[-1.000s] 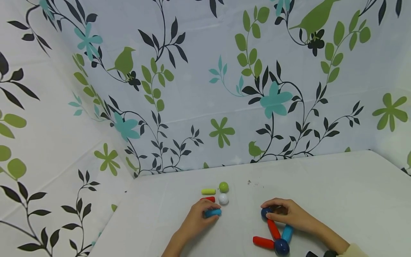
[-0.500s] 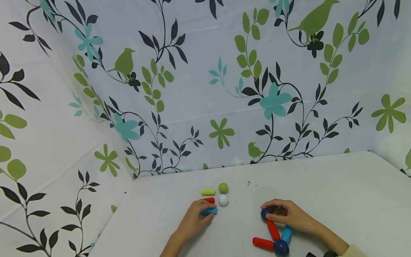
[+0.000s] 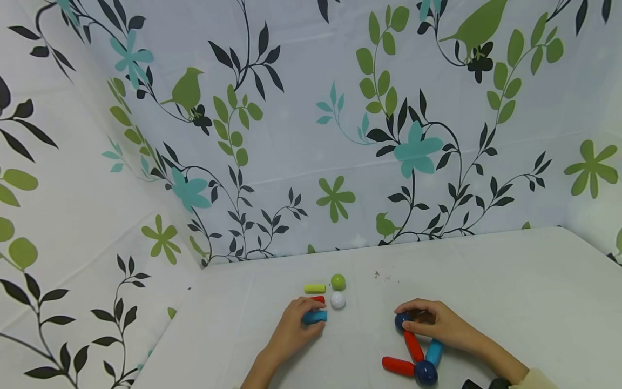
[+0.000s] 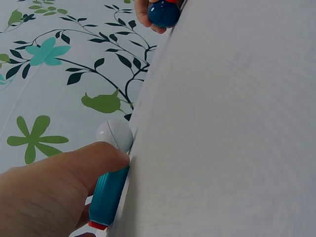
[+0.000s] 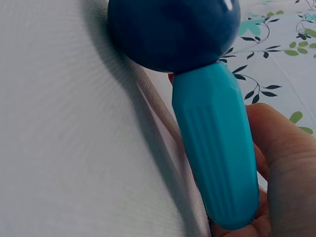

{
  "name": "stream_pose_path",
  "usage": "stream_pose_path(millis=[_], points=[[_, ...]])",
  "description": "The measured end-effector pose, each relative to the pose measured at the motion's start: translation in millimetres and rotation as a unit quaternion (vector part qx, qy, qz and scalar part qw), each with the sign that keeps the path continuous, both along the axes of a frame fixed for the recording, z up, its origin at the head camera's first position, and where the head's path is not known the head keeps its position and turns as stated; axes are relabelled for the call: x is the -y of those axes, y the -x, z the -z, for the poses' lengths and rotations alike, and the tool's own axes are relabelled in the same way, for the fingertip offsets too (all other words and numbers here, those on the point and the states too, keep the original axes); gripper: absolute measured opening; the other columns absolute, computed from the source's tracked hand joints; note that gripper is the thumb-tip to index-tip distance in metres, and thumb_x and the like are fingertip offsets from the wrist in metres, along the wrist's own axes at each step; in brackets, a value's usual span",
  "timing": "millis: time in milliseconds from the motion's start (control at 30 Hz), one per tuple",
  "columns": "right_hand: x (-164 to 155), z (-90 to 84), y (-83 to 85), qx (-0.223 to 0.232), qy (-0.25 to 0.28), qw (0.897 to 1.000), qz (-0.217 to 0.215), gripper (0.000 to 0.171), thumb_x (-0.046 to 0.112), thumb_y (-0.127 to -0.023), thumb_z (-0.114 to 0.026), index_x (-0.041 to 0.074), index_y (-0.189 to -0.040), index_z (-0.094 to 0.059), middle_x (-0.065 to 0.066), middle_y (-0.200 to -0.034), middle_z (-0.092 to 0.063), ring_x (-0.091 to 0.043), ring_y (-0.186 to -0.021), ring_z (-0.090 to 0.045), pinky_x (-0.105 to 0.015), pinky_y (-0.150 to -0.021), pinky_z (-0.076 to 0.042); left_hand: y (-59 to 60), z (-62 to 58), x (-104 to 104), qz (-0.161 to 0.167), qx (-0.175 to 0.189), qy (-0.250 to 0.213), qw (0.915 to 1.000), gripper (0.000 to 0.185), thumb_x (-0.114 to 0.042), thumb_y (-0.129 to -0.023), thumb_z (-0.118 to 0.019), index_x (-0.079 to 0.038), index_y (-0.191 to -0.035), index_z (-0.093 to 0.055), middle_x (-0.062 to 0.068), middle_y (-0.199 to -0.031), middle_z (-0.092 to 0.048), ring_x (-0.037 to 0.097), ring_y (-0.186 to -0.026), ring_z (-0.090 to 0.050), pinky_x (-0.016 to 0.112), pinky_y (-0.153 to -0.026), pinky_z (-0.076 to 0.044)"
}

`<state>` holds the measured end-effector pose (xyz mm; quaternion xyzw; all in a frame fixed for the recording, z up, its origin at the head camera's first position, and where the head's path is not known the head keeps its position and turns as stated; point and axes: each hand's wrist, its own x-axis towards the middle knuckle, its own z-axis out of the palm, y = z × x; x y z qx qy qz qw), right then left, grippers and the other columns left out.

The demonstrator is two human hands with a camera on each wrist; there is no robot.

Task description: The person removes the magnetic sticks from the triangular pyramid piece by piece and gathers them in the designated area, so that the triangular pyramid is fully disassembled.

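Note:
My left hand (image 3: 295, 328) pinches a light blue toy building rod (image 3: 315, 317) between thumb and fingers, low over the table. In the left wrist view the thumb lies along this ribbed rod (image 4: 109, 193). Just behind it is a red rod (image 3: 318, 299), partly covered by the fingers. My right hand (image 3: 439, 324) holds a dark blue ball (image 3: 401, 322) in its fingertips. From that ball a red rod (image 3: 413, 346) runs to a second dark blue ball (image 3: 426, 373), which also joins another red rod (image 3: 398, 367) and a light blue rod (image 3: 434, 353).
Beyond the left hand lie a yellow-green rod (image 3: 315, 289), a green ball (image 3: 338, 281) and a white ball (image 3: 337, 300). The white table (image 3: 510, 281) backs onto a patterned cloth (image 3: 291, 135) with leaves and birds.
My left hand has shifted a little to the left with the light blue rod, bringing it in front of the red rod. The right hand and its joined pieces stay put.

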<state>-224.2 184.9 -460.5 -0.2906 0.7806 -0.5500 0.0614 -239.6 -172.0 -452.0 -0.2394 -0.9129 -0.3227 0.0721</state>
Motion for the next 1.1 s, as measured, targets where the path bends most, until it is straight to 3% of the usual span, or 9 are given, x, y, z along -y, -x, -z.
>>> stream_pose_path(millis=[200, 500, 800, 900, 1100], points=[[0, 0.1, 0.0, 0.000, 0.004, 1.000, -0.002, 0.030, 0.014, -0.096, -0.061, 0.000, -0.123, -0.062, -0.018, -0.119, -0.064, -0.006, -0.097, -0.058, -0.020, -0.084, -0.051, 0.1, -0.6, -1, 0.017, -0.026, -0.025, 0.9992, 0.034, -0.018, -0.083, -0.077, -0.018, -0.117, -0.067, -0.008, -0.115, -0.062, 0.012, -0.105, -0.053, 0.035, -0.093, -0.046], [0, -1.2, -0.1, 0.001, -0.002, 1.000, 0.003, 0.030, 0.015, -0.095, -0.062, 0.001, -0.122, -0.063, -0.017, -0.119, -0.064, -0.006, -0.096, -0.058, -0.020, -0.083, -0.051, -2.6, -6.1, -8, 0.048, -0.063, -0.060, 0.9950, 0.030, -0.015, -0.083, -0.076, -0.014, -0.112, -0.069, -0.008, -0.113, -0.064, 0.013, -0.108, -0.055, 0.038, -0.094, -0.045], [1, 1.2, -0.7, -0.017, 0.001, 1.000, 0.002, 0.027, 0.015, -0.093, -0.065, 0.001, -0.117, -0.063, -0.010, -0.110, -0.065, -0.010, -0.090, -0.059, -0.021, -0.080, -0.052, -9.9, -10.2, -22, 0.091, -0.125, -0.044, 0.9870, 0.025, -0.012, -0.083, -0.076, -0.013, -0.107, -0.070, -0.007, -0.107, -0.065, 0.014, -0.106, -0.057, 0.040, -0.093, -0.044], [1, 2.4, -0.9, -0.025, 0.000, 1.000, 0.005, 0.026, 0.015, -0.093, -0.066, 0.002, -0.115, -0.063, -0.006, -0.108, -0.065, -0.010, -0.089, -0.059, -0.021, -0.080, -0.052, -14.0, -12.1, -28, 0.111, -0.114, -0.035, 0.9866, 0.024, -0.012, -0.084, -0.074, -0.014, -0.107, -0.070, -0.007, -0.108, -0.065, 0.013, -0.107, -0.057, 0.038, -0.094, -0.044], [2, 2.5, -1.5, -0.032, 0.002, 0.999, 0.010, 0.026, 0.014, -0.092, -0.067, 0.003, -0.115, -0.064, -0.008, -0.107, -0.064, -0.010, -0.088, -0.058, -0.021, -0.079, -0.052, -24.9, -15.0, -41, 0.130, -0.054, -0.010, 0.9900, 0.023, -0.015, -0.089, -0.070, -0.017, -0.112, -0.068, -0.008, -0.110, -0.063, 0.010, -0.106, -0.054, 0.030, -0.095, -0.048]])
